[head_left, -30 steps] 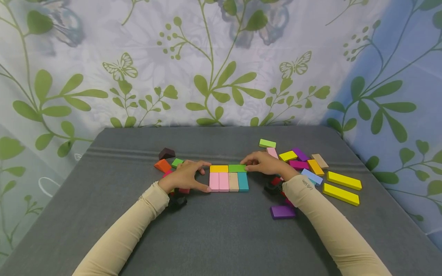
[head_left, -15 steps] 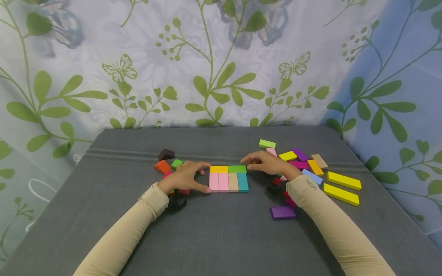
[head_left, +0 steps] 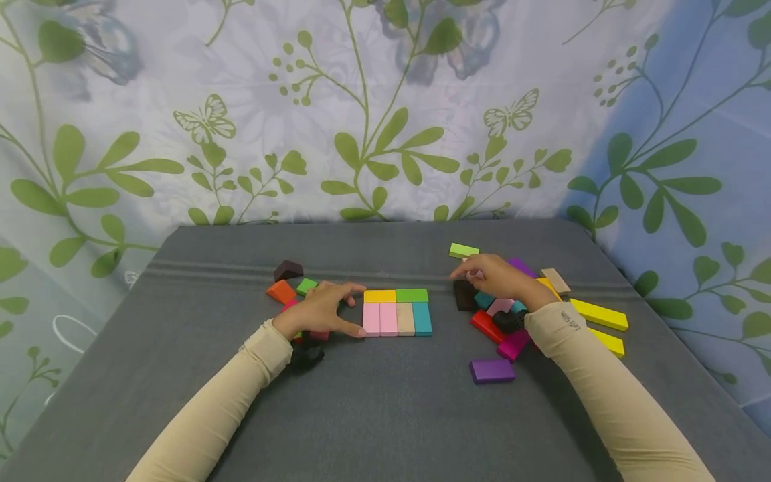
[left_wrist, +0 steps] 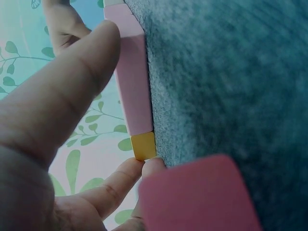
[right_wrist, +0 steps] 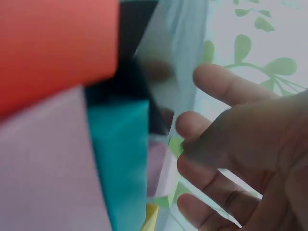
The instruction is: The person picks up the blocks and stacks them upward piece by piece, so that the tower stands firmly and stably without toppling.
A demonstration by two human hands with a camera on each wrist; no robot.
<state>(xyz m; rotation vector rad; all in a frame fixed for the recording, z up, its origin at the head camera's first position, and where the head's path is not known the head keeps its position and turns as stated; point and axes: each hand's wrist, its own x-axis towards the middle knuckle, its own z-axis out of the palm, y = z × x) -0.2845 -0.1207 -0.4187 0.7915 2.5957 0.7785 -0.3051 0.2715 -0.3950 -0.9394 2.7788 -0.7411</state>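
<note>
A flat rectangle of blocks lies mid-table: a yellow block and a green block behind two pink blocks, a plain wooden block and a teal block. My left hand spreads along its left edge. In the left wrist view, the thumb lies by the pink block's side and fingertips touch the yellow block's end. My right hand hovers over the right-hand pile, fingers loosely extended and holding nothing. Beneath and near it are a dark brown block and a red block.
Left of the rectangle lie an orange block, a dark brown roof-shaped block and a light green block. Right, beyond the pile, are long yellow blocks. A purple block lies nearer the front. A patterned cloth hangs behind the table.
My right hand has left the green block at the rectangle's right end and moved right over the pile, uncovering the dark brown block. The left hand stays at the left edge.
</note>
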